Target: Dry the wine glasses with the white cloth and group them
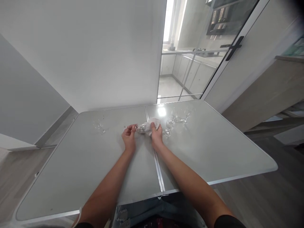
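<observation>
My left hand (129, 136) is closed round the stem of a clear wine glass (139, 128) that lies on its side above the grey folding table (95, 164). My right hand (156, 133) is closed on a white cloth (152, 123) bunched against the bowl of that glass. Both hands hover near the table's middle seam.
Three clear stemmed glasses (177, 118) stand upright to the right of my right hand. Another clear glass (99, 126) sits to the left. A white wall rises behind the table. A glass sliding door (213, 47) opens onto a kitchen at the back right.
</observation>
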Motion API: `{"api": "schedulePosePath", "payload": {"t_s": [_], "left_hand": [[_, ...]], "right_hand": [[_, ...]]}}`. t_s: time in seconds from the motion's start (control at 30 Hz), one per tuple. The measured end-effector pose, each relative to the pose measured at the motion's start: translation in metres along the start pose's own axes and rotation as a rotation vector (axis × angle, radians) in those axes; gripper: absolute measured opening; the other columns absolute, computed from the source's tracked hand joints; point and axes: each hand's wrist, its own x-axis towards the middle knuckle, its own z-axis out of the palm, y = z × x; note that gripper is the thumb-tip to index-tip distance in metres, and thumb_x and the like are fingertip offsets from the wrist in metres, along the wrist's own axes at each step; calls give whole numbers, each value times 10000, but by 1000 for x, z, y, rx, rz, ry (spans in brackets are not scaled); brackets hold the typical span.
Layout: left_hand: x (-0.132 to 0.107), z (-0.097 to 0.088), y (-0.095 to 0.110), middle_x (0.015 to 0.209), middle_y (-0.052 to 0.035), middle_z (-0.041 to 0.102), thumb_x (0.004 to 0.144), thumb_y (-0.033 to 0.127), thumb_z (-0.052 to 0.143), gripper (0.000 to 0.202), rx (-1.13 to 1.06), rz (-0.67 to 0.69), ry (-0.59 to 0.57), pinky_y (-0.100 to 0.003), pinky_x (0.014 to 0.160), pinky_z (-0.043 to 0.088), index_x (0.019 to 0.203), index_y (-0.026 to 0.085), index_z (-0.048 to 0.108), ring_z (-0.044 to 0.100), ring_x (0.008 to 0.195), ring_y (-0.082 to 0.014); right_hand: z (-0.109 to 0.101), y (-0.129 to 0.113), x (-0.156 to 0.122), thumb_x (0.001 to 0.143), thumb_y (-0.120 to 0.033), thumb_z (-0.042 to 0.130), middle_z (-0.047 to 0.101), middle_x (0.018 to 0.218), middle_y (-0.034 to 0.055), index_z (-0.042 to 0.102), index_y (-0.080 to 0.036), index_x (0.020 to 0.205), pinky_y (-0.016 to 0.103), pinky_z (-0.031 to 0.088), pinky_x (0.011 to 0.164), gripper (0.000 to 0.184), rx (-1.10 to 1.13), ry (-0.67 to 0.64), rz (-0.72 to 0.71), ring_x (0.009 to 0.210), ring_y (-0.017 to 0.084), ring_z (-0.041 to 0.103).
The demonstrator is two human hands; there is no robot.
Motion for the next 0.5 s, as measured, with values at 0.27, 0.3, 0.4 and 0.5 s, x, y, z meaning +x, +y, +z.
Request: {"api": "schedulePosePath", "payload": {"t_s": [0.27,0.3,0.4,0.5], "left_hand": [[0,1,-4,1103,-121,742,772,447,806,352,-101,-60,24,-403,943,569,982,171,745,695,1060,-235],[1,1,-5,1107,-123,740,761,447,816,358,-117,-73,28,-408,946,569,974,171,741,695,1065,-237],[2,1,-8,1105,-122,736,744,451,830,361,-141,-106,1,-395,923,576,947,169,732,700,1031,-224],[1,0,-9,1056,-100,731,774,489,790,358,-93,-136,-30,-307,793,589,940,176,734,694,946,-189]], "right_hand": [[-2,-12,-9,863,-439,662,658,1043,3,547,-275,1224,305,511,847,413,59,-288,-10,933,170,619],[-3,-12,-9,865,-434,660,660,1070,1,523,-293,1270,308,515,856,451,104,-335,16,949,169,625],[-6,-15,-6,886,-460,638,657,1166,4,454,-345,1387,348,527,914,546,139,-432,34,1032,181,640],[-10,-22,-8,921,-527,585,597,1358,25,404,-364,1470,435,472,1057,600,18,-516,-33,1271,224,554]]}}
